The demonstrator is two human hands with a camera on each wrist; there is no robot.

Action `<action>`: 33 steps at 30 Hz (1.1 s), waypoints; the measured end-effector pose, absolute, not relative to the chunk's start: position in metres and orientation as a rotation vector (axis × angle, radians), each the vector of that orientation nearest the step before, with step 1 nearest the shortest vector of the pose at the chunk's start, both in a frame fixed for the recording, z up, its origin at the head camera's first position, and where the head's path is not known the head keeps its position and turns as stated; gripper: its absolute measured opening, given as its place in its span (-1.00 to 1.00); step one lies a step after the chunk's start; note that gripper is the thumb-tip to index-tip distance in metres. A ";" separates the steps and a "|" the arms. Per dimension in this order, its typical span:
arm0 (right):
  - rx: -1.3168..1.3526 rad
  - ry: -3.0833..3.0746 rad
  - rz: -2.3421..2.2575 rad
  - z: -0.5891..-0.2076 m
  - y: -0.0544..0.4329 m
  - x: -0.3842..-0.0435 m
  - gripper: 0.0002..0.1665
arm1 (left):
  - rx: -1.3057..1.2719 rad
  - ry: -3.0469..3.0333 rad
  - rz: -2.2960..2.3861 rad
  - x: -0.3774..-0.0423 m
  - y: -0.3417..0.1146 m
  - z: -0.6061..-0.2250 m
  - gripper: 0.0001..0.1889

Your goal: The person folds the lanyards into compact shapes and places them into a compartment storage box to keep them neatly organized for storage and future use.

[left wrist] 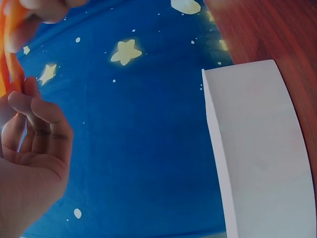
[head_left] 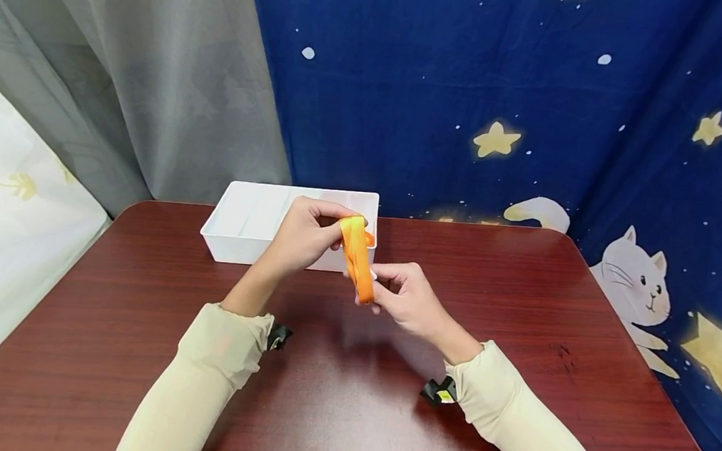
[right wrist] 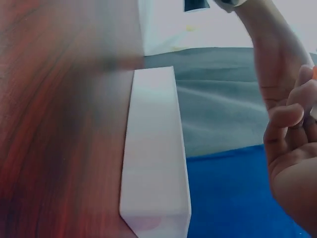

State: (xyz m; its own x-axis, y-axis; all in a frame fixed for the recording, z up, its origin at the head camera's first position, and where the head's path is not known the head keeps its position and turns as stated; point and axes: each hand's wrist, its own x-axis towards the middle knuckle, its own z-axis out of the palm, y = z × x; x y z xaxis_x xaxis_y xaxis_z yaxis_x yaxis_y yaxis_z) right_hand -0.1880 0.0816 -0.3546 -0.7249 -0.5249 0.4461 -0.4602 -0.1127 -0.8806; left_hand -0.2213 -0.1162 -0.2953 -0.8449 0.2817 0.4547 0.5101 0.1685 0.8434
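Observation:
A folded loop of orange ribbon or strap [head_left: 356,259] is held up in front of the box, tilted, its top leaning left. My left hand [head_left: 306,232] pinches its upper end between thumb and fingers. Lower down, the fingers of my right hand [head_left: 411,299] grip the other end. The left wrist view has the orange strip [left wrist: 14,72] at its left edge, between both hands. In the right wrist view only a sliver of it shows beside my curled right hand [right wrist: 297,158]. Behind the hands stands a white box [head_left: 235,249] with dividers.
The box sits at the far edge of the brown table [head_left: 332,409]; my left hand hides part of its inside. Something orange [head_left: 369,239] shows near its right end, behind the loop. A blue starry curtain [head_left: 410,101] and a grey curtain [head_left: 187,81] hang behind the table.

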 end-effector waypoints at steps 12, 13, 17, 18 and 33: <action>-1.252 1.896 -2.095 -0.350 0.087 -0.186 -0.64 | -0.817 -2.238 -1.822 -0.221 -0.109 -0.297 -0.74; -1.257 1.897 -2.096 -0.350 0.087 -0.186 -0.65 | -0.824 -2.236 -1.832 -0.221 -0.109 -0.298 -0.73; -1.265 1.905 -2.109 -0.348 0.088 -0.185 -0.71 | -0.873 -2.207 -1.897 -0.220 -0.107 -0.300 -0.69; -1.264 1.907 -2.115 -0.348 0.088 -0.185 -0.71 | -0.886 -2.197 -1.912 -0.220 -0.107 -0.301 -0.69; -1.215 1.862 -2.311 -0.339 0.091 -0.184 -0.82 | -0.922 -2.187 -1.917 -0.216 -0.098 -0.315 -0.79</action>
